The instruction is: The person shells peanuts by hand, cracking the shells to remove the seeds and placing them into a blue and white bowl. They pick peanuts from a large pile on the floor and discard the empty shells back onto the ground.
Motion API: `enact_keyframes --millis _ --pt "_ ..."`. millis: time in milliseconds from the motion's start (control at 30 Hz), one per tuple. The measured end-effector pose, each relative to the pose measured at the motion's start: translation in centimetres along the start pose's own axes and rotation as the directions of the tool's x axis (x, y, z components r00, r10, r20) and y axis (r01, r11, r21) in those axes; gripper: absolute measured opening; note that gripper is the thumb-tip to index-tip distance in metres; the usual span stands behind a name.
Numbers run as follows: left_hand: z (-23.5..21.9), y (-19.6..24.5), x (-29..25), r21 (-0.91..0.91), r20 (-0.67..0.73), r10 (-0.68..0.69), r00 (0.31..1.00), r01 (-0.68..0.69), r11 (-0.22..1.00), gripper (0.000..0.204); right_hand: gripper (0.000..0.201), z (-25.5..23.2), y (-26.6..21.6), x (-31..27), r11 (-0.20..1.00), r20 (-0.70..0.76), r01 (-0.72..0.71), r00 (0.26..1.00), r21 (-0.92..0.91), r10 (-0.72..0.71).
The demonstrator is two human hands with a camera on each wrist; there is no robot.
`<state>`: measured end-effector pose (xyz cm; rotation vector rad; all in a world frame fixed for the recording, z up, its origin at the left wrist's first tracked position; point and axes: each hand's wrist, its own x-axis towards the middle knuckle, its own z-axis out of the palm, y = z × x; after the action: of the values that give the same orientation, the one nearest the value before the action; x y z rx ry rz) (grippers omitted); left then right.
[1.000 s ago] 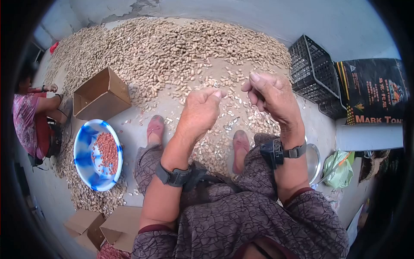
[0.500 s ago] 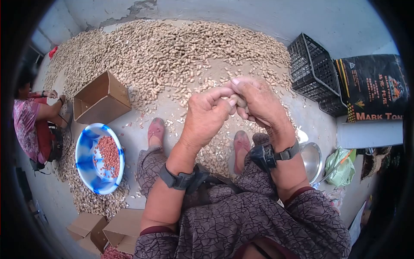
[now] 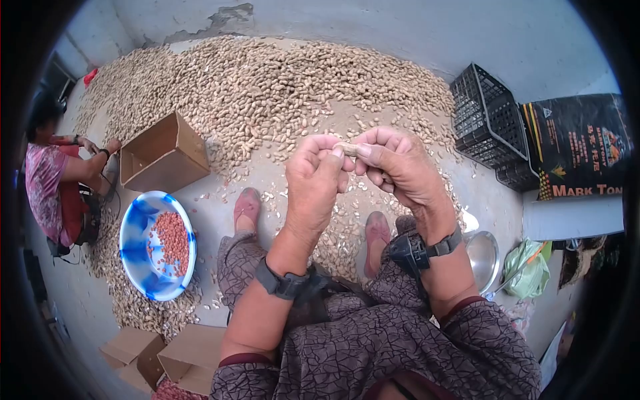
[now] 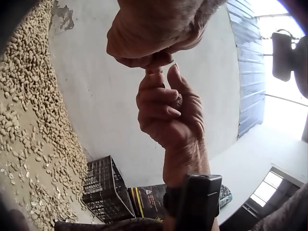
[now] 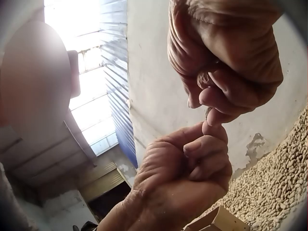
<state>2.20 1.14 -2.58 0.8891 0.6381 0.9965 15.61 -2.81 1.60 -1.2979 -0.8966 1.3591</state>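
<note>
In the head view a peanut in its shell [image 3: 347,149] is pinched between the two hands, above the floor in front of the lap. The left hand [image 3: 313,177] grips its left end with thumb and forefinger; the right hand [image 3: 400,163] pinches its right end. Fingertips of both hands nearly meet. In the right wrist view another brownish nut or peanut [image 5: 204,80] lies within the curled fingers of the right hand [image 5: 231,57], below which is the left hand [image 5: 183,168]. Fingers hide most of the pinched peanut in the left wrist view.
Unshelled peanuts [image 3: 267,87] spread along the wall. A blue-white basin [image 3: 137,267] with reddish kernels [image 3: 172,243] and a cardboard box [image 3: 167,157] stand left, near a seated person [image 3: 50,180]. Black crates [image 3: 490,120], a black sack [image 3: 580,147] and a metal bowl [image 3: 483,257] are right.
The hands were apart, then came together, and now hold a peanut between their fingertips. The seated person's hands have shifted.
</note>
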Motion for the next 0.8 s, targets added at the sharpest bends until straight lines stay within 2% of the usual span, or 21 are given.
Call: enact_keyframes --millis 100,200,267,300,400,467,500,600,667,700,767,800 --pt "-0.2 0.0 0.1 -0.076 0.031 0.005 0.999 -0.002 0.997 0.013 0.018 0.4 0.0 0.0 0.998 -0.006 0.032 0.999 -0.045 -0.032" --pt "-0.1 0.5 0.0 -0.041 0.063 -0.005 0.998 0.007 0.999 0.013 0.019 0.4 0.4 0.0 0.997 -0.043 0.056 0.997 -0.056 -0.058" --pt "0.0 0.6 0.0 0.071 0.046 0.006 0.999 -0.01 0.997 0.012 0.018 0.6 0.4 0.0 0.993 -0.067 0.094 0.993 -0.069 -0.099" --pt "-0.1 0.5 0.0 0.071 0.043 0.006 0.999 -0.009 0.997 0.012 0.018 0.8 0.3 -0.1 0.993 -0.066 0.092 0.993 -0.069 -0.097" --pt "0.0 0.4 -0.2 0.121 0.014 0.051 0.999 -0.052 0.991 0.011 0.018 1.3 0.2 -0.2 0.996 -0.063 0.079 0.995 -0.047 -0.082" --pt "0.2 0.5 -0.3 0.171 -0.025 0.147 0.989 -0.141 0.975 0.009 0.017 1.5 0.6 -0.1 0.99 -0.066 0.125 0.989 -0.07 -0.129" --pt "0.3 0.4 -0.3 0.171 -0.025 0.147 0.989 -0.141 0.975 0.009 0.017 1.6 0.8 -0.1 0.99 -0.065 0.124 0.989 -0.07 -0.129" --pt "0.3 -0.2 -0.4 0.086 -0.063 0.174 0.983 -0.168 0.982 0.008 0.014 2.0 1.1 -0.1 0.988 -0.083 0.144 0.985 -0.062 -0.149" --pt "0.3 -0.6 -0.5 -0.007 -0.089 0.147 0.985 -0.148 0.989 0.009 0.012 2.3 1.2 -0.2 0.964 -0.098 0.227 0.965 -0.138 -0.241" --pt "0.2 -0.7 -0.5 -0.007 -0.09 0.145 0.985 -0.147 0.989 0.009 0.012 2.5 1.3 -0.2 0.965 -0.099 0.226 0.966 -0.137 -0.24" --pt "0.0 -0.8 -0.5 -0.077 -0.084 0.1 0.991 -0.107 0.991 0.013 0.008 3.0 1.4 -0.3 0.908 -0.116 0.311 0.928 -0.281 -0.354" --pt "-0.1 -0.7 -0.4 -0.077 -0.085 0.1 0.991 -0.107 0.991 0.013 0.008 3.2 1.4 -0.3 0.908 -0.115 0.311 0.929 -0.281 -0.353"
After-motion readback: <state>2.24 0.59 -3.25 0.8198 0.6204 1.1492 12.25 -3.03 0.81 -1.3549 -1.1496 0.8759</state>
